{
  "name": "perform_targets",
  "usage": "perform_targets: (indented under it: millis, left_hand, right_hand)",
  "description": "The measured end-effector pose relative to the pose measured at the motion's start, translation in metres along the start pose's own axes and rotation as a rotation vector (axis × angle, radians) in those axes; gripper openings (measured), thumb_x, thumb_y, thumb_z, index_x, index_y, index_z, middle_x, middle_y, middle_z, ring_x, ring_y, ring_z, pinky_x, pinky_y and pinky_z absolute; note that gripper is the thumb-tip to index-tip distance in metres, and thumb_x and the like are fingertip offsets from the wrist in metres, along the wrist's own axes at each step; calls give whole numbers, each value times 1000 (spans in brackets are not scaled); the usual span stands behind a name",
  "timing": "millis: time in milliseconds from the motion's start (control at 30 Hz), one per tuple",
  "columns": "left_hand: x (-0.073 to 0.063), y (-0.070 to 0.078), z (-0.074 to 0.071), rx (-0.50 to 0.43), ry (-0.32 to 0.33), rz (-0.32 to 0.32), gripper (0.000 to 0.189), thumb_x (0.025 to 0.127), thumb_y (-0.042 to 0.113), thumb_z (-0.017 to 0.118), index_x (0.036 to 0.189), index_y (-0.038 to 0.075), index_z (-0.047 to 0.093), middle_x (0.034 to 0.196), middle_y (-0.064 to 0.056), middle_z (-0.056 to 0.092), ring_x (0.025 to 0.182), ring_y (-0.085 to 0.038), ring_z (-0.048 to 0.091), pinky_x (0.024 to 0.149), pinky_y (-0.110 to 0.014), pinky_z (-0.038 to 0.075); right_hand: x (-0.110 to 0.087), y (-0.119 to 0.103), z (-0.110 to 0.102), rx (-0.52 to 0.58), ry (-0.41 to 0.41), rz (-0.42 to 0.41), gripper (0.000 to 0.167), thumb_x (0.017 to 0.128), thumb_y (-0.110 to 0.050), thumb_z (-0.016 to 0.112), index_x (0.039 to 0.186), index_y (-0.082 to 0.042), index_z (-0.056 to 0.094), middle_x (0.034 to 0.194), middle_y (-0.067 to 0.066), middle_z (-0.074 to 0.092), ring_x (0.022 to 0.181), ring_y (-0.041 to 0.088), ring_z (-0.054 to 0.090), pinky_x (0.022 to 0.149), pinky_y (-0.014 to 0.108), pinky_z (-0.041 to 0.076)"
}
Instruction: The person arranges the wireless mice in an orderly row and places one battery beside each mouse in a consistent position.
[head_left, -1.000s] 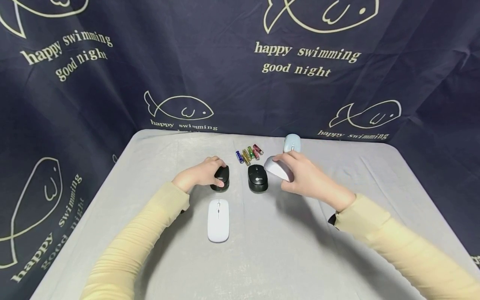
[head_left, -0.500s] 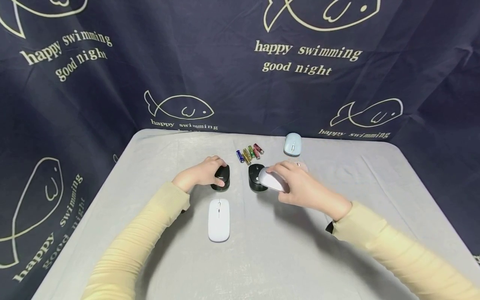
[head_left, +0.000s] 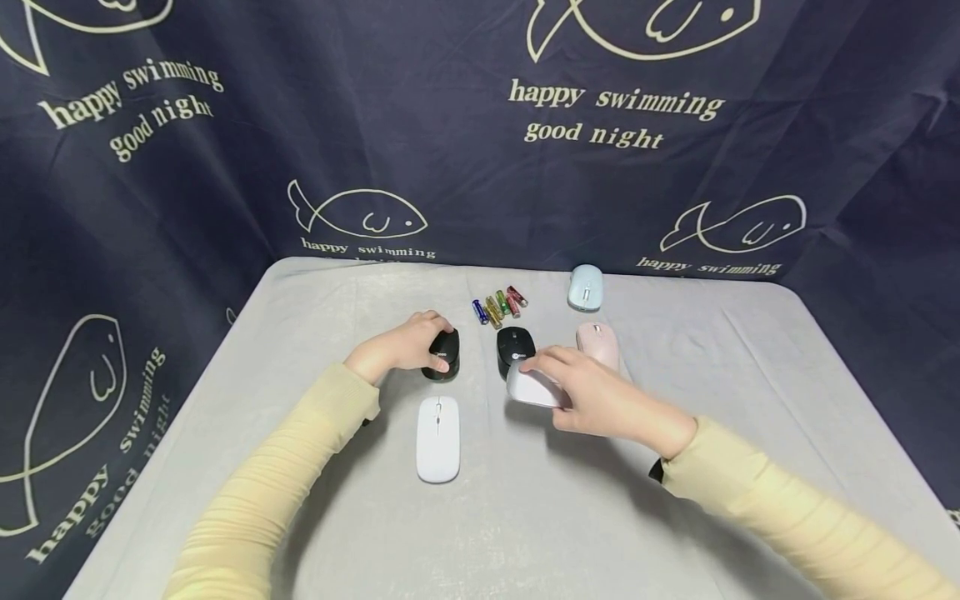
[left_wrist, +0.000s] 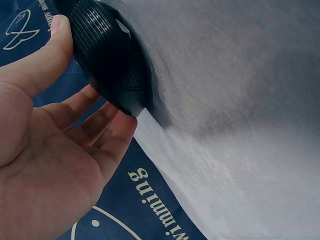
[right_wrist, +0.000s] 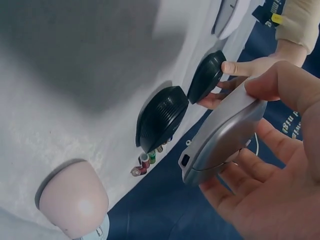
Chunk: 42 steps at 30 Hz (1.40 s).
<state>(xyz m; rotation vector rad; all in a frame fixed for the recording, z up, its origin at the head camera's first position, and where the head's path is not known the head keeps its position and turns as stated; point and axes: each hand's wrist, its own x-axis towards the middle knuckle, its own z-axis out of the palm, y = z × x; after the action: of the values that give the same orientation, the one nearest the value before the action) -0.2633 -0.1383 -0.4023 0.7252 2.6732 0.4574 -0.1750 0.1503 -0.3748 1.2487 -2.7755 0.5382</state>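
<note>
In the head view, a black mouse (head_left: pixel 449 348) on the table (head_left: pixel 480 533) is gripped by the left hand (head_left: pixel 411 343); its ribbed side, pinched between thumb and fingers, is shown by the left wrist view. A silver mouse (head_left: pixel 534 392) is clasped in the right hand (head_left: pixel 592 385); a second black mouse (head_left: pixel 515 342) is overlapped by it from above, yet in the right wrist view a gap is seen between them, and a dark slot (right_wrist: pixel 185 160) is revealed at its end. The batteries (head_left: pixel 502 302), partly hidden there, are fully laid out from above, as are a white mouse (head_left: pixel 438 440) and a blue mouse (head_left: pixel 586 289). A pink mouse (head_left: pixel 597 342) is partly covered by the right hand.
</note>
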Motion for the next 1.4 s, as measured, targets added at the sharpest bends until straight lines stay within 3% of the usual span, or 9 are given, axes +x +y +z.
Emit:
perform_targets:
  millis: [300,533,733,1400]
  left_hand:
    - [0,-1,0,-1,3,-1,66,79,26,76,132,-2,49,137,-20,44,125,-33,39,107,-43,34]
    - [-2,1,0,10,17,16,65,78,25,76,130,-3,49,135,-21,45,125,-35,39,107,-45,33]
    - [-2,0,0,6,15,9,65,78,25,76,131,-2,49,135,-21,46,125,-35,39,108,-45,33]
    - [-1,0,-1,3,1,1,65,79,25,76,132,-2,48,137,-20,45,126,-34,39,108,-44,33]
  right_hand:
    - [0,-6,5,23,-43,-53,64,61,-4,68,122,-15,56,116,1,56,102,17,51,84,32,44]
    - [-2,-5,11,28,-81,-123,65,62,-1,68,124,-14,54,122,2,55,109,18,52,93,36,44]
    - [-2,-3,17,22,-113,-192,65,62,0,67,124,-14,54,123,0,55,105,16,52,90,34,45]
    - [1,2,31,0,-255,-323,68,62,0,69,126,-16,55,126,-1,55,119,17,51,103,35,41]
